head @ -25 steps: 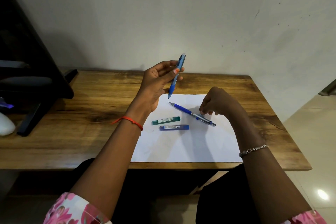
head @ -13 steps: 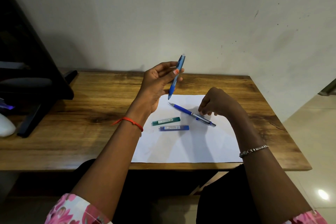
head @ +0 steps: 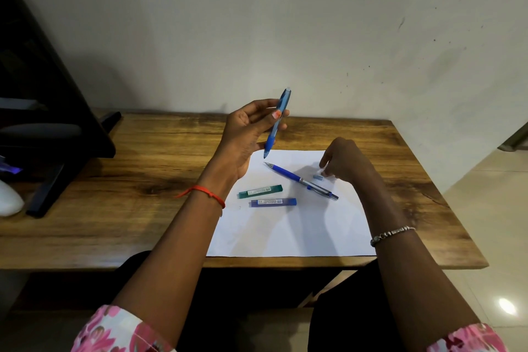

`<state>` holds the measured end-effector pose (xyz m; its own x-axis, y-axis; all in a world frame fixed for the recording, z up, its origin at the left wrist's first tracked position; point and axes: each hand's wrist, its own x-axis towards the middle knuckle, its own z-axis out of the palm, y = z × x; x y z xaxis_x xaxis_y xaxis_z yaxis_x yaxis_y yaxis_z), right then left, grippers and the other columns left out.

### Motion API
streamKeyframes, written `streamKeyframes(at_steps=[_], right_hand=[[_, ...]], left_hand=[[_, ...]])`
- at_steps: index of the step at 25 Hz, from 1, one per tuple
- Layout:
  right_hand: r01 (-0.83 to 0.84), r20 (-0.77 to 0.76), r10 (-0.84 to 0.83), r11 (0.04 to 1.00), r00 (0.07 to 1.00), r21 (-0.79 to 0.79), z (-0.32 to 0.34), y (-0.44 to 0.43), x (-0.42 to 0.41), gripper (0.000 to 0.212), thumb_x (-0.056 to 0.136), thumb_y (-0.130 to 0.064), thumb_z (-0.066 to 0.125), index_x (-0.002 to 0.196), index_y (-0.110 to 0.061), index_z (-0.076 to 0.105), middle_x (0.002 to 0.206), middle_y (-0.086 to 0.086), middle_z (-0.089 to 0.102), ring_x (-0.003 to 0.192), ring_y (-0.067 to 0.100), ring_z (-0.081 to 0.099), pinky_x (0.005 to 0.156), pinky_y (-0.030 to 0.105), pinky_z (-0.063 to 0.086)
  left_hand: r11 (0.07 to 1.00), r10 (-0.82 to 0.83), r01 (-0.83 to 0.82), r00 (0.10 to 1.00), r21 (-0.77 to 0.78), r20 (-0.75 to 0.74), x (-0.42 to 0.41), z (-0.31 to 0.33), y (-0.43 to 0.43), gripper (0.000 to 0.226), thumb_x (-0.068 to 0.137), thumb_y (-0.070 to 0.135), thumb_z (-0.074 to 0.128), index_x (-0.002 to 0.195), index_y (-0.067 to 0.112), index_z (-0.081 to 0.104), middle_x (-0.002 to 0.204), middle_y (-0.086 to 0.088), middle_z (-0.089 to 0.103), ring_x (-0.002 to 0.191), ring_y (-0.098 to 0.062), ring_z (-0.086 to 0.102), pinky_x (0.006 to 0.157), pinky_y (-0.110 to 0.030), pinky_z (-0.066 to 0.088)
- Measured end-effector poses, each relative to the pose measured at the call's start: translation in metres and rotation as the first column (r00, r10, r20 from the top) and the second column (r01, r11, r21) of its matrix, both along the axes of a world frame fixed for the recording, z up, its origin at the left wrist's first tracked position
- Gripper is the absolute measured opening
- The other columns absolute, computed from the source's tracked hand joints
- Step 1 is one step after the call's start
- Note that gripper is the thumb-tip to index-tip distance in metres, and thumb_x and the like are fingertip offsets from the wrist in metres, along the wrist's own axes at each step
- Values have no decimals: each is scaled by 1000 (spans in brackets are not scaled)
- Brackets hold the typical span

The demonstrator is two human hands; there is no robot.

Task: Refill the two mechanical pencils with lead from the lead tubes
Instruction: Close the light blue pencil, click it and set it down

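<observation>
The left hand (head: 245,134) pinches the light-blue pencil (head: 276,123) between thumb and fingers, mid-barrel, held up over the table's (head: 143,180) far part. Its long axis runs near upright w/ a slight tilt: tip down toward the paper (head: 285,234), back end up and away. That top end looks uncapped, though it's too small to be sure.

The right hand (head: 345,163) sits low over the paper, fingers loosely curled and parted, holding nothing; its fingertips are just beside a small blue cap (head: 318,177) lying on the sheet.

The lead tubes lie nearer the person, between the two arms: green tube (head: 260,191) and purple tube (head: 273,202), side by side, both roughly left-right. The free right hand is prob. the one to fetch a tube.

The dark-blue pencil (head: 300,179) lies diagonal on the paper, tip pointing far-left, clip end near-right, just beside the cap.
</observation>
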<state>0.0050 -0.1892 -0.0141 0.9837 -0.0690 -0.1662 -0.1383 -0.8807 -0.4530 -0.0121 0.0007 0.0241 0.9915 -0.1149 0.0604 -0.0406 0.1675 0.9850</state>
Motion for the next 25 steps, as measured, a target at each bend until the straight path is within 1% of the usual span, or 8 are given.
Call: streamKeyframes(at_steps=[2,5,9,12,15,19,23,25], right_hand=[[18,15,-17,999,1000,-35,-5,3,2,25,77,9,60,101,7,65,105,26,64,90,36,64,46,19,35],[10,20,-8,998,1000,-70,-5,5,2,24,77,9,59,100,8,63,105,22,63,90,37,65,53,25,44],[1,1,-1,997,1000,-78,0,3,0,16,78,6,55,94,8,60,89,14,50,75,34,56,43,23,32],[29,-4,-29,999,1000,-29,0,-2,4,13,74,8,54,85,10,61,80,17,54,62,27,51,35,18,35],[62,41,-65,995,997,76,-2,-4,9,21,78,8,49,91,17,63,82,28,66,66,33,61,46,21,40],[95,116,-124,969,986,229,0,-6,12,21,79,8,50,87,22,63,84,38,66,58,33,63,65,42,55],[73,13,-76,983,997,166,-1,-1,9,17,75,9,60,89,17,67,89,32,68,78,39,67,77,45,57],[55,-11,-54,992,998,115,0,2,8,19,74,7,64,91,14,68,92,28,69,81,35,66,69,39,55]], left_hand=[[1000,1,-1,1000,5,-2,-1,-1,-1,16,88,13,57,92,28,61,73,18,73,71,-4,68,73,-31,54],[1000,2,-2,1000,8,-7,-1,-1,-2,16,88,13,57,92,28,61,73,18,72,72,-5,69,74,-32,53],[1000,-4,4,1000,3,-16,-1,1,-3,15,87,13,57,92,27,62,72,17,73,71,-5,69,76,-33,53],[1000,-2,2,1000,5,-19,-1,0,-3,16,87,13,58,91,28,62,73,17,73,72,-5,69,78,-35,53],[1000,-1,1,1000,8,-21,-1,0,-4,16,87,13,57,91,28,62,72,17,73,72,-5,69,79,-35,53],[1000,-3,3,1000,5,-26,-1,1,-3,16,87,13,57,92,27,62,73,16,73,72,-6,69,80,-36,53],[1000,-3,3,1000,11,-29,-1,0,-3,16,88,13,57,92,27,62,73,16,73,72,-5,69,80,-35,52],[1000,-5,5,1000,10,-28,-2,0,-4,16,88,13,57,92,27,62,73,16,73,71,-5,68,78,-34,52]])
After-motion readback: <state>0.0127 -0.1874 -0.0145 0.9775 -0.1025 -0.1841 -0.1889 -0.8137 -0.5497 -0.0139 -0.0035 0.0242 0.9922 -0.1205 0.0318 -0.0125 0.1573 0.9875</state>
